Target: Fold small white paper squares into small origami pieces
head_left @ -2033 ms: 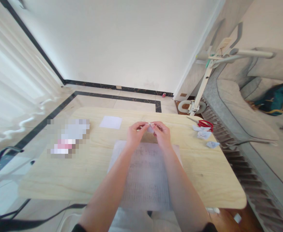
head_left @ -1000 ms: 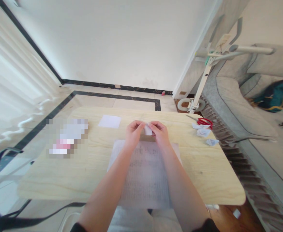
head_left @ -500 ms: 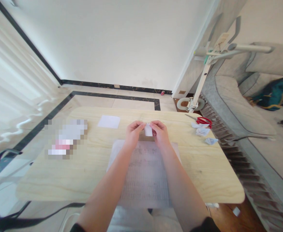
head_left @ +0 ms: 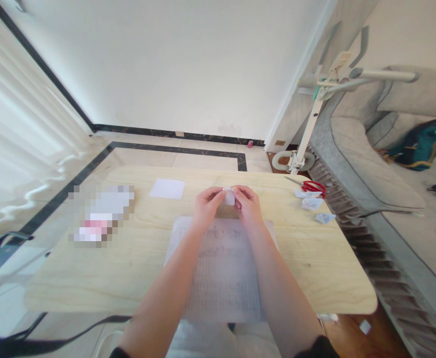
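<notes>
Between my hands is a small folded piece of white paper, held just above the table. My left hand pinches its left edge between thumb and fingers. On the other side, my right hand grips the right edge in the same way. Under my forearms lies a large printed sheet, its lines too blurred to read. A blank white sheet of paper rests on the table to the left of my hands.
Red-handled scissors lie at the table's far right, beside several folded paper pieces. A blurred-out item is on the left of the wooden table. A grey sofa and white exercise equipment stand to the right.
The paper between my fingers looks shorter now, with its lower edge higher than before. Both hands stay in nearly the same place.
</notes>
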The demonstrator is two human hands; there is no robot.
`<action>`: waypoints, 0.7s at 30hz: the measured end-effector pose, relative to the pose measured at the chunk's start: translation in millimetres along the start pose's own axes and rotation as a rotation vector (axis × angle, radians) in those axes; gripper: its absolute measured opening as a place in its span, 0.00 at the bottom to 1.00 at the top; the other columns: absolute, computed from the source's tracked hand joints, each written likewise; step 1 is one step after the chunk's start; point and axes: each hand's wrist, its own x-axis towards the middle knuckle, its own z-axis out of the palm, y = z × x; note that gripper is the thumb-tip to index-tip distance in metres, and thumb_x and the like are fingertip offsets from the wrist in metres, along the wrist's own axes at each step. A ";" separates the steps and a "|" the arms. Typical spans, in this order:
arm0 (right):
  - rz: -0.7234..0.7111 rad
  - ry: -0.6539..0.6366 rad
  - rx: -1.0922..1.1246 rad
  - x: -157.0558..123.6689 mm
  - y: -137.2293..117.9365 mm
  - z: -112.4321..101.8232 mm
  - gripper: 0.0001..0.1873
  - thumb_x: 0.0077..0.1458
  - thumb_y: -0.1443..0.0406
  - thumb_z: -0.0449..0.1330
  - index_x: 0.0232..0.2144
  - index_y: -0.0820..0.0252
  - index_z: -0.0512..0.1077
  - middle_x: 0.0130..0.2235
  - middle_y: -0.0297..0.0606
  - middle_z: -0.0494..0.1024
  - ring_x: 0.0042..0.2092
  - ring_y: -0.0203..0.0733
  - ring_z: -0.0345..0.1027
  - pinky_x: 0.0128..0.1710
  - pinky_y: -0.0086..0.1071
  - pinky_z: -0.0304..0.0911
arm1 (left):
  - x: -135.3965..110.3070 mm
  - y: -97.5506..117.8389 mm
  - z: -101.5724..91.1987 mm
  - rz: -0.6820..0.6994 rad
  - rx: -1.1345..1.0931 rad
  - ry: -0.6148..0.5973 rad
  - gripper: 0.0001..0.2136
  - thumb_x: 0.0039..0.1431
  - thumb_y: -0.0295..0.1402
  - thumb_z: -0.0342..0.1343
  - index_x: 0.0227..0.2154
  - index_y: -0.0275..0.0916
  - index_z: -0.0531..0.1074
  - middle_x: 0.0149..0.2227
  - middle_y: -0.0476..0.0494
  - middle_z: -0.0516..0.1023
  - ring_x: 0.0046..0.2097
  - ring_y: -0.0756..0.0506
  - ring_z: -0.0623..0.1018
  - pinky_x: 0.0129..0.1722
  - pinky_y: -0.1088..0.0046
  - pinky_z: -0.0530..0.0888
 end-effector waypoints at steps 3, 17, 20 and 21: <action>-0.011 -0.013 0.010 -0.2 0.2 0.2 0.12 0.41 0.57 0.67 0.27 0.56 0.74 0.16 0.25 0.62 0.18 0.29 0.48 0.18 0.27 0.45 | -0.2 2.3 0.3 0.019 0.027 0.012 0.06 0.50 0.33 0.59 0.28 0.37 0.78 0.31 0.44 0.80 0.35 0.45 0.76 0.38 0.69 0.72; 0.088 -0.178 0.069 -2.9 -8.8 -2.7 0.06 0.43 0.61 0.60 0.24 0.57 0.69 0.18 0.26 0.63 0.18 0.30 0.50 0.17 0.26 0.44 | -0.3 -5.7 -8.3 -0.268 -0.264 -0.408 0.09 0.50 0.38 0.57 0.22 0.38 0.73 0.20 0.49 0.70 0.22 0.50 0.69 0.21 0.74 0.63; 0.111 -0.253 0.047 -5.2 -10.0 -3.8 0.06 0.41 0.63 0.60 0.24 0.56 0.66 0.18 0.25 0.61 0.19 0.30 0.49 0.18 0.26 0.44 | -2.1 -1.1 -8.1 -0.280 -0.262 -0.449 0.09 0.47 0.38 0.60 0.22 0.37 0.74 0.20 0.48 0.71 0.22 0.51 0.68 0.21 0.75 0.62; 0.116 -0.264 0.033 -6.0 -10.4 -4.1 0.06 0.41 0.63 0.60 0.24 0.55 0.65 0.19 0.25 0.60 0.19 0.30 0.48 0.18 0.26 0.44 | -2.5 -0.1 -7.9 -0.277 -0.246 -0.441 0.09 0.45 0.38 0.61 0.22 0.37 0.74 0.21 0.48 0.71 0.23 0.51 0.68 0.21 0.75 0.62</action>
